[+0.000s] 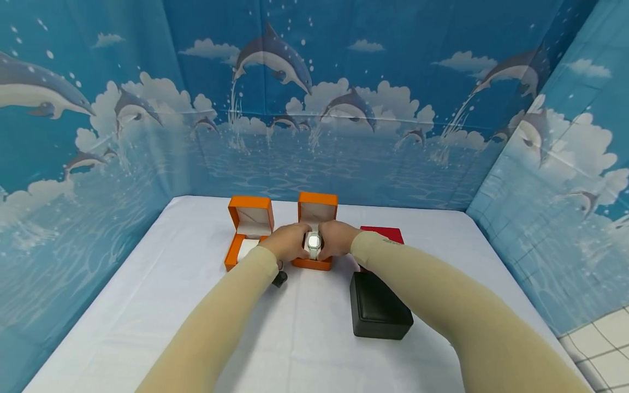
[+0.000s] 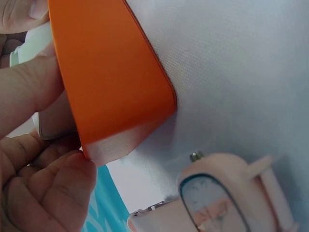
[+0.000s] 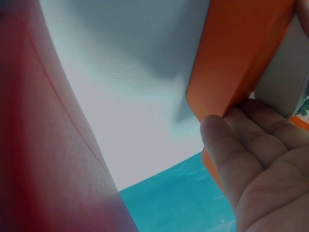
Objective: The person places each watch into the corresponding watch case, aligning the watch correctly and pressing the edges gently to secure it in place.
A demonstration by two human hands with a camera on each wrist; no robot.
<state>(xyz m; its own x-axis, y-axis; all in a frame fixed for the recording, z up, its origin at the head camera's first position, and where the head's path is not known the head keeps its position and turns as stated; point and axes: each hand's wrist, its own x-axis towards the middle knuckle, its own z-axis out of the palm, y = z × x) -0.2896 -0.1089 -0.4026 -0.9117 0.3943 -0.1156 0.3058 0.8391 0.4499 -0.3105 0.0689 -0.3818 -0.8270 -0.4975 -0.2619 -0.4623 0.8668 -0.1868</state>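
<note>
A pale watch (image 1: 313,241) wrapped on a cushion sits low in the middle orange box (image 1: 317,204), whose lid stands raised behind it. From the left side, my left hand (image 1: 289,242) grips the watch and cushion between thumb and fingers. My right hand (image 1: 337,238) holds them from the other side, thumb near the watch face. In the left wrist view, fingertips reach between the cushion and the wall of the orange box (image 2: 111,72). The right wrist view has fingers along the inner edge of the orange box (image 3: 231,53), next to the grey cushion (image 3: 282,72).
A second open orange box (image 1: 251,210) with a white cushion (image 1: 247,249) stands at the left. A pink watch (image 2: 217,193) lies by the left hand. To the right are a red box (image 1: 383,233), partly behind the right arm, and a closed black box (image 1: 378,311) nearer the front.
</note>
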